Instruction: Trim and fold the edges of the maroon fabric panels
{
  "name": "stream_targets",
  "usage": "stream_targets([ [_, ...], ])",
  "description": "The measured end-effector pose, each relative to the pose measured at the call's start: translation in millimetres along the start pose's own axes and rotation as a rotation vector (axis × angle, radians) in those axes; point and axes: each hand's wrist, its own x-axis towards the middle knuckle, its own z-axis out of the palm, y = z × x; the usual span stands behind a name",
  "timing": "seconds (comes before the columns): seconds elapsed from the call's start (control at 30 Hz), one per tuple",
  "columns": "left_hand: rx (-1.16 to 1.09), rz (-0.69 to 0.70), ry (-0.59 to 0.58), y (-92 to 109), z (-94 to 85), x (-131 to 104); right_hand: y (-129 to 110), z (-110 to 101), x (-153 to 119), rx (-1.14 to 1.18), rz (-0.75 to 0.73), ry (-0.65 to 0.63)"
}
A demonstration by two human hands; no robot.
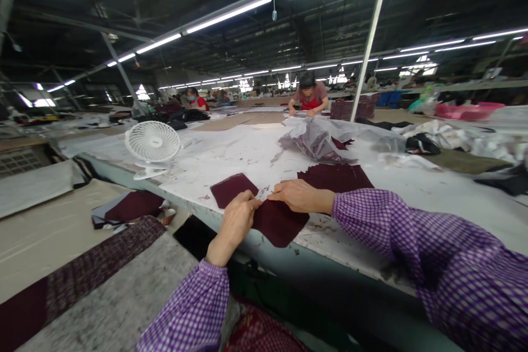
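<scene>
A maroon fabric piece hangs partly over the near edge of the white-topped table. My left hand pinches its upper left corner between thumb and fingers. Close by, my right hand is closed on the top edge of the same piece, its fingertips almost meeting the left ones. Just beyond the left hand lies another maroon piece, flat on the table. Behind the right hand is a stack of maroon fabric pieces with uneven edges.
A white fan stands at the table's left edge. Beyond the stack sits a clear plastic bag with maroon fabric inside. Across the table a person in a red apron leans over work. Folded maroon fabric lies on a lower surface at left.
</scene>
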Motion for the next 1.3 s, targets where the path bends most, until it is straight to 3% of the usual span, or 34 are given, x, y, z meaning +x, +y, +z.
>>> stream_targets([
  [0.3,-0.077,-0.185,0.049,2,-13.2,-12,-3,-3,2,-0.032,-0.035,-0.034],
  [0.77,-0.040,-0.051,0.052,-7,-10.8,-26,-13,-19,4,-0.100,-0.071,-0.126],
  [0.87,-0.056,-0.049,0.047,-8,-12.0,-25,-5,-22,8,-0.064,-0.071,-0.130],
  [0.97,-0.054,-0.054,0.043,-7,-12.1,-23,8,-25,15,0.056,0.018,-0.146],
  [1.13,-0.026,-0.051,0.007,-6,-13.2,-17,11,-29,19,0.157,0.144,0.030],
  [1.3,-0.128,-0.041,-0.017,-16,-17.0,-13,17,-35,18,0.384,0.231,0.038],
])
